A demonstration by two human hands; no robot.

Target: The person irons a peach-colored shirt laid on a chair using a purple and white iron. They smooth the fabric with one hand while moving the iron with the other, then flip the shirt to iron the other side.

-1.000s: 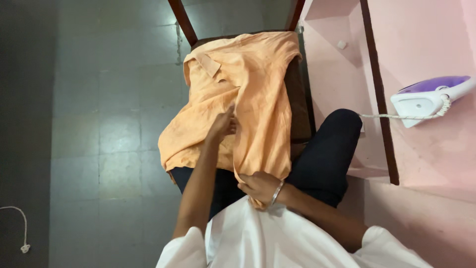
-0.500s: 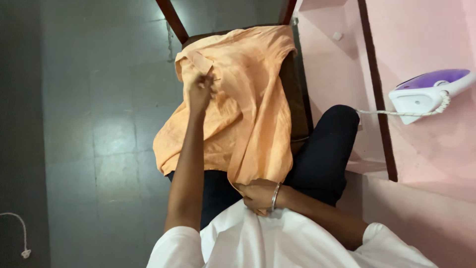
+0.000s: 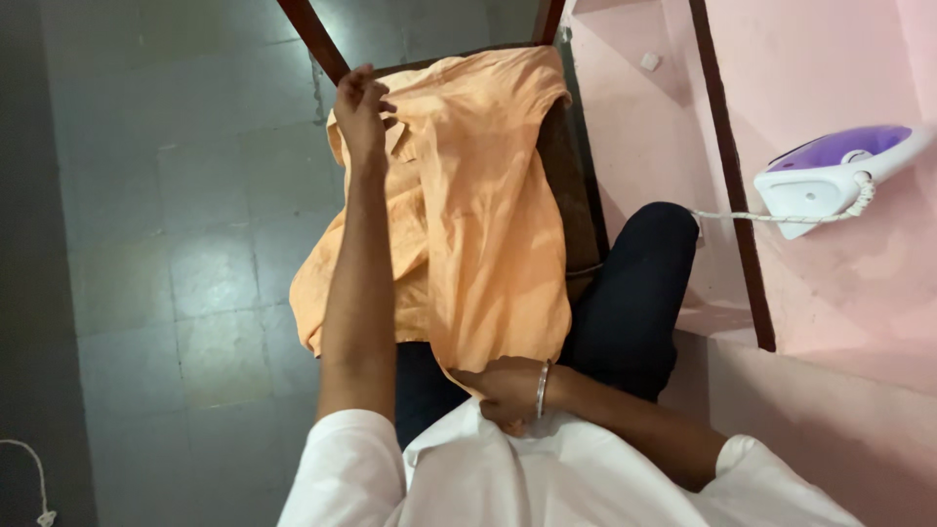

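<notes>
- Left hand (image 3: 359, 102) pinches collar edge of wrinkled orange cotton shirt (image 3: 478, 215), draped over dark wooden chair (image 3: 571, 185).
- Right hand (image 3: 508, 390) grips shirt's lower hem, fingers closed.
- White-and-purple iron (image 3: 830, 176) well apart.

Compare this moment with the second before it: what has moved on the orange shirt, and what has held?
The left hand has travelled from the middle of the orange shirt up to its collar end at the far edge of the chair. The right hand still grips the shirt's near end. The iron stays put.
</notes>
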